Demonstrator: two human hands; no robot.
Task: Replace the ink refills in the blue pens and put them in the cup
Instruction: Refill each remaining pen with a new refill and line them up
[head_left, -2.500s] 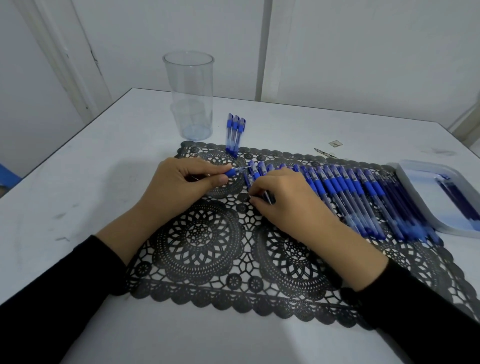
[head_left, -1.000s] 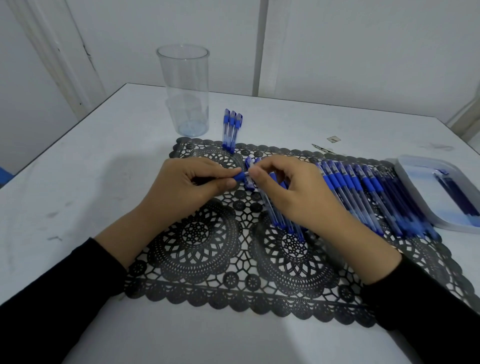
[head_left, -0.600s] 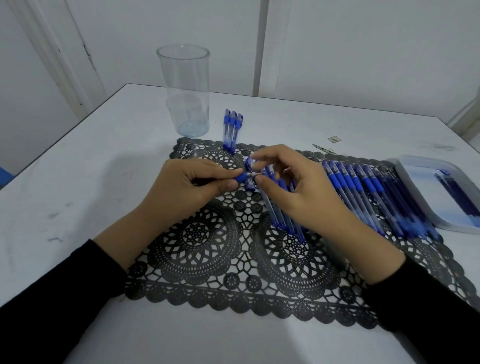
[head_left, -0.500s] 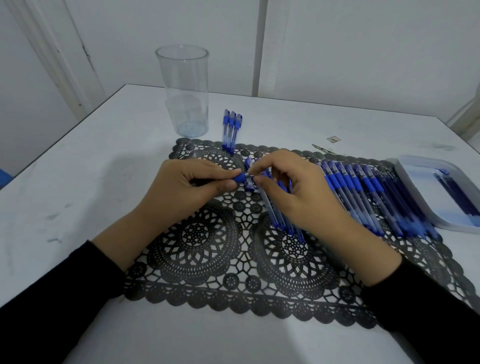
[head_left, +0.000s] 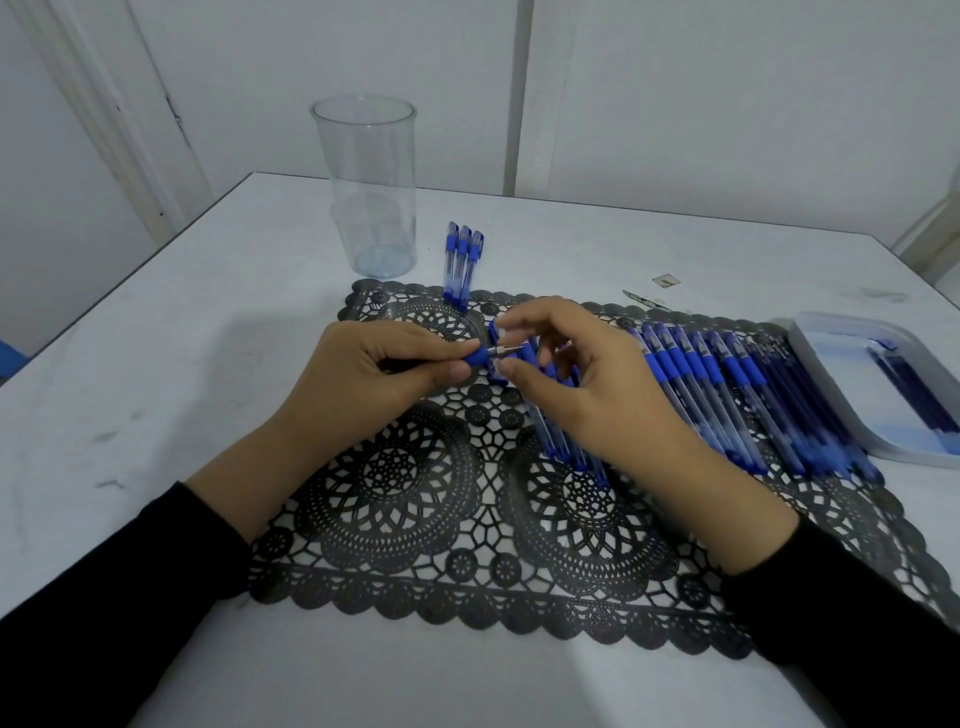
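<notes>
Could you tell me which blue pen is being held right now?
The pen gripped in the left hand, its tip between the right hand's thumb and forefinger; all the others lie flat on the mat or table.

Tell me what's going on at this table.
A person is working on one blue pen: the left hand grips it by the blue grip, and the right hand curls its fingers around the metal tip, contact unclear. The clear cup holds no pens. Three pens lie beside it, and a long row of pens lies on the black lace mat, next to a tray.
</notes>
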